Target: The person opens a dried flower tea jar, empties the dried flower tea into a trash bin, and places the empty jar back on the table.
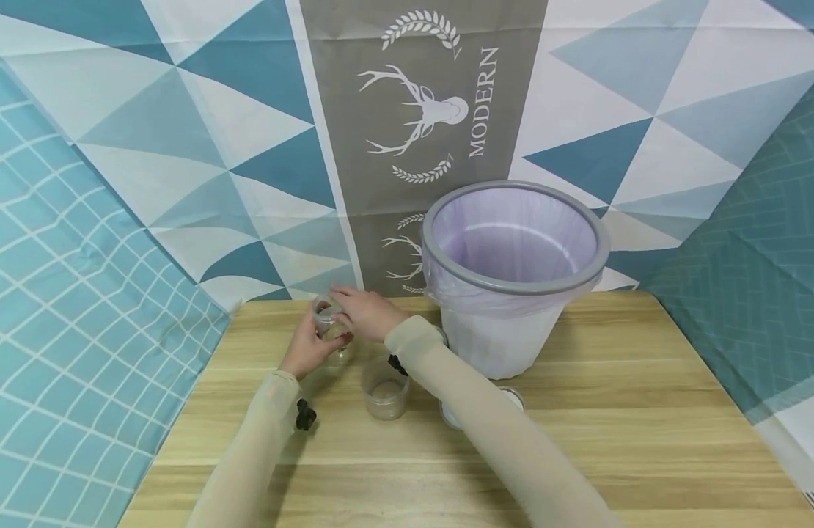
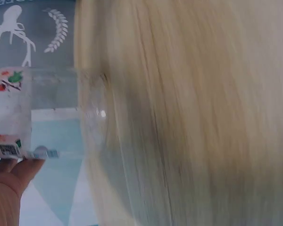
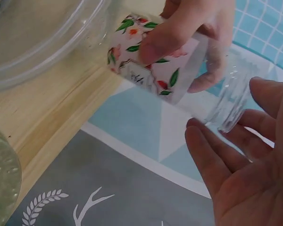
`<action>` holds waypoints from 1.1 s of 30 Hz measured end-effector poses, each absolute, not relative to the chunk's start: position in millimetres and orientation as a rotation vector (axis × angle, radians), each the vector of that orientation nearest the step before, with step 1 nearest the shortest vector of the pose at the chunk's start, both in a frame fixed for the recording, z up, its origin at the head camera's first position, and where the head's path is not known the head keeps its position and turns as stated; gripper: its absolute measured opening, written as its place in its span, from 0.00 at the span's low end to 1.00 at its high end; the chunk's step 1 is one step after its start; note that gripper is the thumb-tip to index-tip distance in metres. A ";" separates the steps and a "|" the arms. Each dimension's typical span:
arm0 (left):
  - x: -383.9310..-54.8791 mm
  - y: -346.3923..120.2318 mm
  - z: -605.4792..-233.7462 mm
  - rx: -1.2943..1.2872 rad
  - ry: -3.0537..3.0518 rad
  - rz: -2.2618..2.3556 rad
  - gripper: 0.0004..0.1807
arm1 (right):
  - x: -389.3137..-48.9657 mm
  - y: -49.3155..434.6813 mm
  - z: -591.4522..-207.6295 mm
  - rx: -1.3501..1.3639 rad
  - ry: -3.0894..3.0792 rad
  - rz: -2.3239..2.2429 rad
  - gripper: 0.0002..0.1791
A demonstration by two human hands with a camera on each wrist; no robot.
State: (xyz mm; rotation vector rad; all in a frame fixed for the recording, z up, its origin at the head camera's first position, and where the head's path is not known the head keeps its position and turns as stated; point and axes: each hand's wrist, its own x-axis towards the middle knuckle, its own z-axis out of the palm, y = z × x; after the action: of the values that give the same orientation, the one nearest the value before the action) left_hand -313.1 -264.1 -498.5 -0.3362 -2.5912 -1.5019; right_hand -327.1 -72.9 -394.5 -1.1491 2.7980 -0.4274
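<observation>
Near the far left of the table, both hands are at a clear jar [image 1: 336, 331] with a white floral label [image 3: 148, 59]. My left hand [image 1: 309, 343] grips the jar round its labelled middle, thumb on one side and fingers on the other. The jar's rounded clear base [image 2: 96, 113] points toward the wooden table. At the jar's threaded mouth [image 3: 233, 99], my right hand [image 1: 370, 314] holds the rim between thumb and fingers. No lid shows on the mouth.
A clear round tub [image 1: 386, 400] stands just nearer than the hands. Another round container [image 1: 512, 398] is partly covered by the right sleeve. A greenish round container [image 3: 4, 181] shows beside the right wrist. The large bin [image 1: 493, 337] with a purple liner stands at the back.
</observation>
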 end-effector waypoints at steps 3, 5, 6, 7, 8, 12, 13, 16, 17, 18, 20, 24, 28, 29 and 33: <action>-312.7 -267.4 -498.9 -0.319 -2.616 -1.494 0.45 | -328.2 -75.3 -395.4 -1.156 2.802 -0.434 0.32; -312.9 -270.0 -499.3 -0.306 -2.635 -1.490 0.45 | -328.6 -76.8 -396.1 -1.163 2.801 -0.434 0.33; -312.8 -271.4 -499.8 -0.303 -2.645 -1.489 0.45 | -328.8 -77.5 -396.6 -1.169 2.798 -0.434 0.33; -312.6 -272.6 -500.1 -0.299 -2.652 -1.502 0.44 | -328.9 -78.1 -397.3 -1.176 2.796 -0.433 0.34; -312.6 -273.6 -500.7 -0.295 -2.656 -1.516 0.43 | -329.1 -78.7 -398.1 -1.185 2.795 -0.425 0.34; -312.5 -275.7 -502.3 -0.298 -2.668 -1.535 0.41 | -330.2 -79.4 -400.9 -1.198 2.766 -0.430 0.36; -312.5 -275.7 -502.5 -0.297 -2.668 -1.541 0.41 | -330.6 -79.0 -401.3 -1.192 2.748 -0.448 0.37; -313.2 -275.6 -502.9 -0.292 -2.669 -1.533 0.42 | -332.2 -76.3 -402.4 -1.178 2.693 -0.508 0.39; -313.3 -275.5 -503.0 -0.289 -2.668 -1.532 0.43 | -332.6 -75.0 -402.5 -1.174 2.672 -0.536 0.39; -313.4 -275.5 -503.3 -0.286 -2.667 -1.539 0.43 | -333.2 -73.7 -403.1 -1.172 2.657 -0.558 0.40; -313.6 -274.9 -503.4 -0.281 -2.663 -1.547 0.45 | -333.3 -70.1 -404.1 -1.176 2.632 -0.598 0.42; -310.4 -275.3 -502.5 -0.244 -2.649 -1.635 0.56 | -332.8 -59.9 -405.9 -1.163 2.610 -0.653 0.44; -303.2 -277.2 -503.5 -0.207 -2.587 -1.696 0.70 | -332.2 -42.3 -406.6 -1.128 2.655 -0.692 0.43; -301.4 -278.4 -505.2 -0.218 -2.553 -1.670 0.72 | -331.7 -36.6 -407.0 -1.112 2.669 -0.706 0.42; -284.5 -272.5 -493.9 -0.327 -2.373 -1.390 0.68 | -327.6 -11.6 -412.1 -1.037 2.752 -0.728 0.41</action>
State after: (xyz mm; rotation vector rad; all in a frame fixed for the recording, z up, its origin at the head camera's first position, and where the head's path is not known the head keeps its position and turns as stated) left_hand -284.5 -272.5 -493.9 -0.3274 -2.3733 -1.3905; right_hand -327.6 -11.6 -412.1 -1.0374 2.7524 -0.7276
